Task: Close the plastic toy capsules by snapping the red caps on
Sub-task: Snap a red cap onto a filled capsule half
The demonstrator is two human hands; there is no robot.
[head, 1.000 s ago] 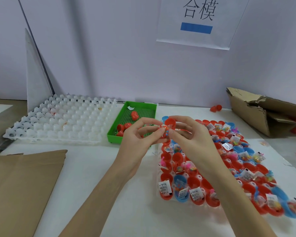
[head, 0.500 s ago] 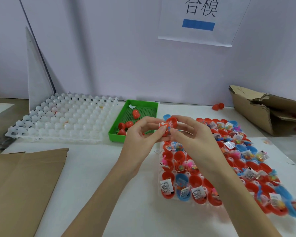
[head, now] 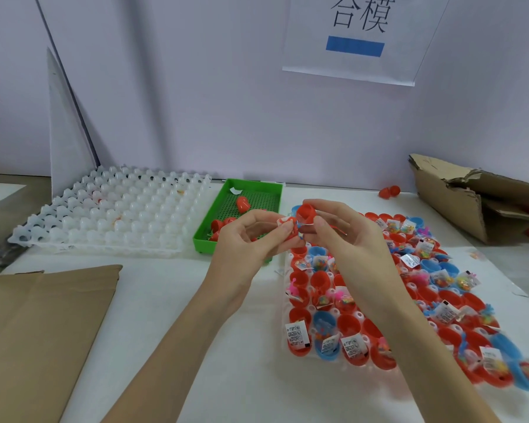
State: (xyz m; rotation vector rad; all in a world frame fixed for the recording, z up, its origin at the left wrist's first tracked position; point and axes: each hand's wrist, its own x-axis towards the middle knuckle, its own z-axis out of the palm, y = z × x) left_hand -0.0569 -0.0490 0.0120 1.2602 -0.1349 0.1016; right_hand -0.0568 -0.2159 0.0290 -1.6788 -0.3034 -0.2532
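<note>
My left hand (head: 245, 248) pinches a red capsule half (head: 290, 226) with a small packet and toy poking out of it. My right hand (head: 348, 239) holds a red cap (head: 306, 212) between thumb and fingers, tilted, just above and to the right of that half; the two pieces nearly touch. Both hands hover over the far left corner of a clear tray (head: 284, 303) packed with several open red and blue capsule halves holding toys and paper slips.
A green basket (head: 205, 239) with loose red caps sits behind my left hand. A white empty cell tray (head: 113, 218) lies at the far left, flat cardboard (head: 37, 328) at the near left, an open carton (head: 471, 203) at the far right, stray red caps (head: 390, 191) near it.
The hands have stayed in place above the tray's corner. The red cap in my right hand has tipped and shifted a little relative to the half in my left hand.
</note>
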